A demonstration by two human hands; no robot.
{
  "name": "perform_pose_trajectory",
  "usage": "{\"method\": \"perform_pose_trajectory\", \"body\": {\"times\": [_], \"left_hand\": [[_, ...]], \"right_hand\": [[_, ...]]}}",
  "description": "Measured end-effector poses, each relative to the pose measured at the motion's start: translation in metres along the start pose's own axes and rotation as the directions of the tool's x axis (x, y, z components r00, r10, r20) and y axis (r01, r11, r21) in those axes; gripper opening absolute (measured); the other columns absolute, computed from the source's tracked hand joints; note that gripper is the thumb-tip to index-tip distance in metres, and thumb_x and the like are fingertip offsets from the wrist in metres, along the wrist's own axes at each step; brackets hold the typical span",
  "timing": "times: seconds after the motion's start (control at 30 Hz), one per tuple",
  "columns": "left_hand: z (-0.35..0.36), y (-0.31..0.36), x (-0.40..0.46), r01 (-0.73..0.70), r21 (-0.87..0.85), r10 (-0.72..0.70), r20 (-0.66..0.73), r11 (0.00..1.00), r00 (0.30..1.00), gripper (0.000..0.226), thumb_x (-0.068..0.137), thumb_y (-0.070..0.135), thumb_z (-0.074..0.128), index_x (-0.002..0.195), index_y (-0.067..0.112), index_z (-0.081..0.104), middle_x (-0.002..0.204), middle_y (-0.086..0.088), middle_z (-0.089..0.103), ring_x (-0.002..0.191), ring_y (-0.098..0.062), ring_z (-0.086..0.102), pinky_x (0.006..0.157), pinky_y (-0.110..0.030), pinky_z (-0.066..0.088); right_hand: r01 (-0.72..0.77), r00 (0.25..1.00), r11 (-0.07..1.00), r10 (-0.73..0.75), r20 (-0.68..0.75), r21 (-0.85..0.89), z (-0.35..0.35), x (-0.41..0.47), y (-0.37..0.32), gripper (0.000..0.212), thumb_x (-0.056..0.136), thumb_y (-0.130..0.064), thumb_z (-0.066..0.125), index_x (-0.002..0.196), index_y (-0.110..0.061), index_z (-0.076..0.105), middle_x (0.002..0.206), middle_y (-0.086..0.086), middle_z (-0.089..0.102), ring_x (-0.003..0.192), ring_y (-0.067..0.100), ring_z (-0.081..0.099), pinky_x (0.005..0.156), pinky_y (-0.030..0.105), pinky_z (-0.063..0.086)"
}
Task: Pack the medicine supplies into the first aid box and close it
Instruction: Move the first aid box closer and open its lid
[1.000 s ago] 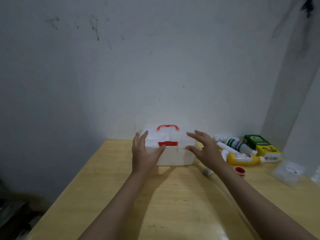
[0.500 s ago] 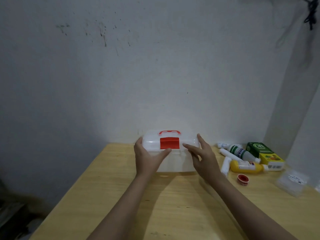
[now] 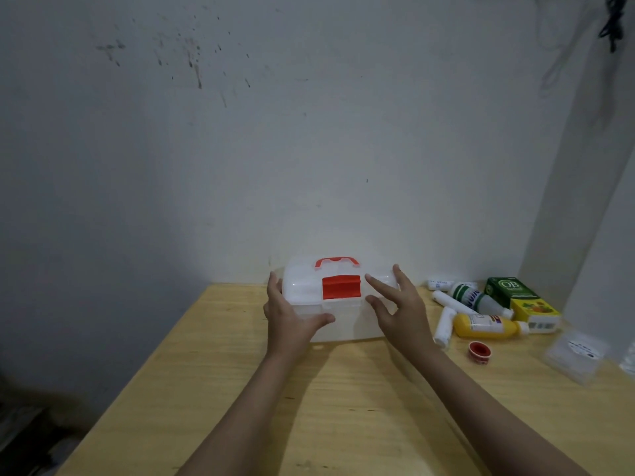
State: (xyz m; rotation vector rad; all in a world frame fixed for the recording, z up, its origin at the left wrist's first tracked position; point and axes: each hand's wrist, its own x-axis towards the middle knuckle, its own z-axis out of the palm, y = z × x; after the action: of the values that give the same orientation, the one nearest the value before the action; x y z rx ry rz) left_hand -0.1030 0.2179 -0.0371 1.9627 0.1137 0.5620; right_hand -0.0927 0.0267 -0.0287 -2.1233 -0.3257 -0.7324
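A translucent white first aid box (image 3: 305, 290) with a red handle and a red latch (image 3: 341, 286) stands at the table's far edge against the wall. The latch is flipped up and the lid looks slightly raised at the front. My left hand (image 3: 288, 321) grips the box's left front corner, thumb under the lid edge. My right hand (image 3: 398, 310) rests on the right side, fingers spread on the lid. To the right lie a yellow bottle (image 3: 484, 326), a white-green bottle (image 3: 476, 298), white tubes (image 3: 445, 326), a green carton (image 3: 508, 288) and a yellow carton (image 3: 534, 310).
A small red cap (image 3: 480, 352) lies in front of the bottles. A clear plastic pack (image 3: 577, 355) sits near the right edge. The wooden table (image 3: 240, 407) ends at the left, with dark floor below. A grey wall rises right behind the box.
The red latch has swung up from flat to upright. Both hands closed in on the box's front corners, and the lid's front edge has come up a little.
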Motion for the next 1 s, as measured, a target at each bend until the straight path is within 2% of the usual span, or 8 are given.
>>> {"method": "perform_pose_trajectory", "body": {"times": [0.13, 0.23, 0.33, 0.5, 0.6, 0.67, 0.83, 1.0], "left_hand": [[0.0, -0.002, -0.001, -0.036, 0.004, 0.036, 0.024, 0.999, 0.999, 0.129, 0.051, 0.027, 0.091, 0.145, 0.035, 0.004, 0.149, -0.002, 0.025, 0.132, -0.024, 0.025, 0.096, -0.035, 0.036], [-0.001, 0.0, -0.001, -0.054, 0.011, 0.053, 0.052, 0.998, 0.997, 0.133, 0.053, 0.026, 0.091, 0.146, 0.038, -0.003, 0.152, 0.001, 0.02, 0.133, -0.023, 0.021, 0.093, -0.031, 0.031], [-0.002, -0.002, -0.001, -0.041, 0.047, 0.036, 0.101, 0.998, 0.994, 0.134, 0.057, 0.032, 0.088, 0.148, 0.033, -0.011, 0.155, 0.001, 0.015, 0.138, -0.022, 0.014, 0.101, -0.034, 0.029], [-0.003, -0.003, -0.001, -0.063, 0.137, 0.047, 0.113, 0.989, 0.992, 0.107, 0.068, 0.056, 0.073, 0.15, 0.025, 0.011, 0.157, 0.005, 0.017, 0.141, -0.021, 0.012, 0.108, -0.041, 0.03], [-0.002, -0.002, 0.001, -0.027, 0.091, 0.02, 0.079, 0.996, 0.997, 0.098, 0.073, 0.056, 0.069, 0.15, 0.022, 0.017, 0.157, 0.003, 0.02, 0.143, -0.021, 0.018, 0.109, -0.041, 0.029], [-0.003, -0.003, 0.003, -0.006, 0.033, 0.003, 0.074, 0.999, 0.997, 0.098, 0.072, 0.052, 0.072, 0.149, 0.023, 0.02, 0.156, 0.003, 0.023, 0.142, -0.019, 0.022, 0.11, -0.038, 0.03], [-0.003, -0.004, 0.006, 0.017, -0.005, -0.017, 0.095, 1.0, 0.995, 0.1, 0.07, 0.048, 0.076, 0.149, 0.022, 0.021, 0.155, 0.002, 0.025, 0.141, -0.017, 0.026, 0.109, -0.033, 0.029], [-0.004, -0.005, 0.01, 0.032, -0.04, -0.029, 0.093, 0.999, 0.995, 0.101, 0.069, 0.046, 0.077, 0.149, 0.022, 0.019, 0.156, 0.003, 0.023, 0.142, -0.016, 0.023, 0.108, -0.03, 0.027]], "right_hand": [[-0.022, 0.999, 1.0, 0.023, -0.04, 0.019, -0.001, 0.004, -0.007, 0.039, 0.086, -0.02, 0.064, 0.122, -0.035, 0.058, 0.151, 0.015, 0.033, 0.141, 0.027, 0.028, 0.107, 0.031, 0.023], [-0.007, 0.998, 1.0, 0.008, -0.068, 0.015, -0.003, 0.01, -0.014, 0.038, 0.087, -0.024, 0.063, 0.123, -0.035, 0.058, 0.15, 0.015, 0.035, 0.139, 0.027, 0.03, 0.105, 0.03, 0.024], [0.0, 0.995, 1.0, -0.001, -0.104, -0.007, -0.007, 0.021, -0.018, 0.037, 0.086, -0.029, 0.063, 0.123, -0.032, 0.059, 0.145, 0.017, 0.042, 0.133, 0.031, 0.039, 0.1, 0.031, 0.029], [0.023, 0.981, 1.0, -0.025, -0.192, -0.012, -0.01, 0.048, -0.024, 0.032, 0.084, -0.036, 0.064, 0.113, -0.021, 0.066, 0.127, 0.012, 0.061, 0.125, 0.027, 0.05, 0.096, 0.028, 0.032], [0.025, 0.962, 0.999, -0.014, -0.273, 0.038, -0.013, 0.068, -0.032, 0.03, 0.083, -0.038, 0.066, 0.103, -0.016, 0.065, 0.108, 0.004, 0.069, 0.107, 0.023, 0.059, 0.088, 0.031, 0.043], [-0.01, 0.95, 0.996, 0.036, -0.31, 0.086, -0.013, 0.082, -0.034, 0.031, 0.083, -0.041, 0.066, 0.1, -0.015, 0.062, 0.103, 0.002, 0.068, 0.099, 0.021, 0.059, 0.082, 0.035, 0.048], [-0.047, 0.957, 0.995, 0.071, -0.281, 0.093, -0.006, 0.111, -0.024, 0.033, 0.087, -0.038, 0.059, 0.114, -0.019, 0.058, 0.117, 0.008, 0.059, 0.109, 0.023, 0.056, 0.085, 0.028, 0.042], [-0.084, 0.988, 0.996, 0.086, -0.129, 0.024, 0.005, 0.127, -0.014, 0.057, 0.091, -0.037, 0.055, 0.141, -0.019, 0.035, 0.145, 0.007, 0.042, 0.132, 0.021, 0.04, 0.098, 0.025, 0.031]]}}
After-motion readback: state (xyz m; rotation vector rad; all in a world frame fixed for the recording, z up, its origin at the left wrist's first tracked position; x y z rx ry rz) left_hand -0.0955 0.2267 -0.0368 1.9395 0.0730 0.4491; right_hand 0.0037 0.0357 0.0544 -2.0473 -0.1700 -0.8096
